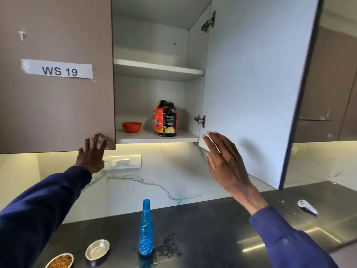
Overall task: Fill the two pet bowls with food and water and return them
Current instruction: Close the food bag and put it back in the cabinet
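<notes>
— Where are the hands?
— My left hand [92, 154] is centre left, fingers spread, tips at the shut door's [56, 105] lower corner. My right hand [224, 161] is centre right, fingers straight and slightly apart, by the open door [255, 84]; whether it touches, I cannot tell.
— The bowls?
— Bottom left on the counter [212, 229]: kibble bowl [60, 261], steel bowl [97, 249] just beside it. Bottle [146, 229] bottom centre, food bag [165, 118] on the shelf at centre.

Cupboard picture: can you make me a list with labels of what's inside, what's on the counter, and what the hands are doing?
In cupboard: red bowl and pet food bag on the bottom shelf
On counter: blue bottle, bowl of kibble, shiny bowl without kibble
Left hand: fingers at the closed door corner
Right hand: open, by the open door
Spill: wet patch beside bottle
</notes>
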`<action>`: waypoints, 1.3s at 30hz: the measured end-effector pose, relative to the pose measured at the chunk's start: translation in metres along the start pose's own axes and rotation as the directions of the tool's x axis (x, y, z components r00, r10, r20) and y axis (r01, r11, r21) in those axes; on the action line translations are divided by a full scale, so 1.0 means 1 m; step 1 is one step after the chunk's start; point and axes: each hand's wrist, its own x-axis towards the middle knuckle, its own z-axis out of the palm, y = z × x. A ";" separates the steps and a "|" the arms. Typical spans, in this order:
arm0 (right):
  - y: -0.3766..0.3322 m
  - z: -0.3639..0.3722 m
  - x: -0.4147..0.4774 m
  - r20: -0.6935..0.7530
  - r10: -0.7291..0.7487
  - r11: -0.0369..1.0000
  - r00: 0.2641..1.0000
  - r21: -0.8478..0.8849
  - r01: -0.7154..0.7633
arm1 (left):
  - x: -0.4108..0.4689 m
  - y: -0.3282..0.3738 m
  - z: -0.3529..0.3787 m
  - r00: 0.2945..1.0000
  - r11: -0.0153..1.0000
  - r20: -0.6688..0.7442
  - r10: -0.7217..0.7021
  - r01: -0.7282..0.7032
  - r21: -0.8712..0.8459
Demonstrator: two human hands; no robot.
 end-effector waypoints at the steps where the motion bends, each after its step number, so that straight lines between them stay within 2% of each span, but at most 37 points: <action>1: 0.007 -0.009 -0.002 -0.011 -0.010 0.999 1.000 -0.031 0.009 | -0.004 0.004 0.000 1.000 1.000 -0.008 0.004 -0.004 -0.014; 9: 0.071 -0.084 -0.016 -0.093 -0.027 0.971 0.995 -0.240 0.004 | -0.039 0.064 -0.015 0.964 0.992 -0.251 0.088 -0.106 -0.061; 13: 0.107 -0.100 -0.015 -0.026 0.223 0.935 0.974 -0.277 -0.222 | -0.062 0.085 -0.021 0.942 0.993 -0.324 0.091 -0.111 -0.045; 18: 0.116 -0.084 -0.016 0.016 0.267 0.963 0.964 -0.050 -0.266 | -0.083 0.082 -0.029 0.950 0.993 -0.300 0.085 -0.106 -0.053; 21: 0.099 -0.082 -0.009 0.021 0.245 0.969 0.969 -0.046 -0.244 | -0.088 0.075 -0.036 0.958 0.996 -0.279 0.070 -0.084 -0.039; 28: 0.013 -0.069 0.020 -0.018 0.032 0.988 0.999 0.148 -0.029 | -0.090 0.069 -0.044 0.970 0.999 -0.239 0.051 -0.054 -0.005; 31: -0.034 -0.047 0.039 -0.071 -0.016 0.959 0.997 0.280 0.036 | -0.088 0.061 -0.041 0.960 0.999 -0.278 0.032 -0.036 -0.010; 35: -0.093 -0.005 0.063 -0.098 0.064 0.900 0.993 0.435 -0.016 | -0.081 0.041 -0.029 0.940 0.999 -0.341 0.012 -0.028 -0.042; 39: -0.137 0.063 0.086 -0.054 -0.072 0.834 0.996 0.545 0.090 | -0.058 0.006 -0.022 0.914 0.999 -0.406 0.018 -0.037 -0.038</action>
